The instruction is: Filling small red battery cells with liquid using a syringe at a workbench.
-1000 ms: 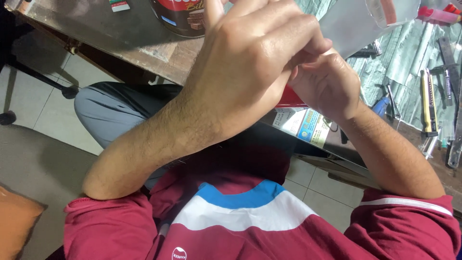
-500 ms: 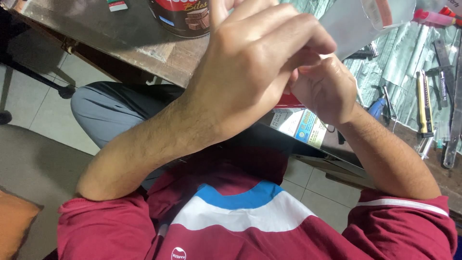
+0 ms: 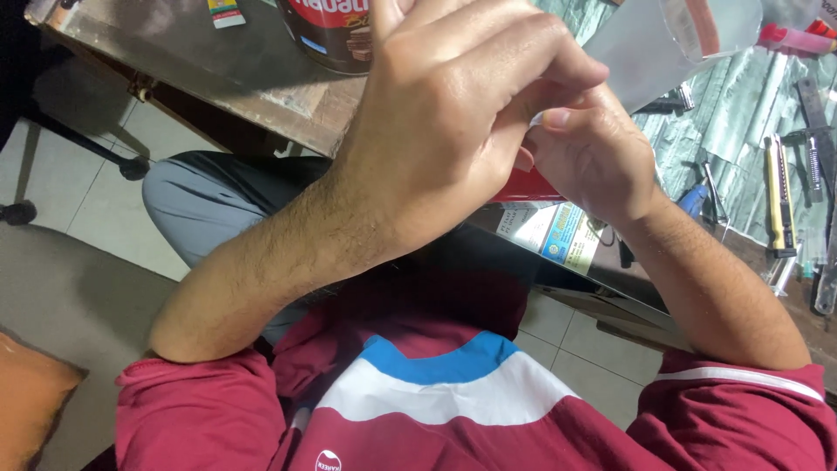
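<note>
A worn wooden table point(image 3: 261, 83) with a glass-covered top carries a dark brown round tin point(image 3: 327, 35) at its near edge. Farther right lie a yellow-handled utility knife point(image 3: 776, 196), a blue-handled tool point(image 3: 693, 199) and a colourful printed card point(image 3: 558, 234).

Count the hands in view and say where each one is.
2. The left hand is raised in the middle of the view, above the table edge. The right hand is just beside it, fingers meeting the left's; whatever they pinch is hidden.

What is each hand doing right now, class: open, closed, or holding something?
Left hand: fingers curled over the right hand; grip cannot be told.
Right hand: closed around a red object, mostly hidden.
</note>
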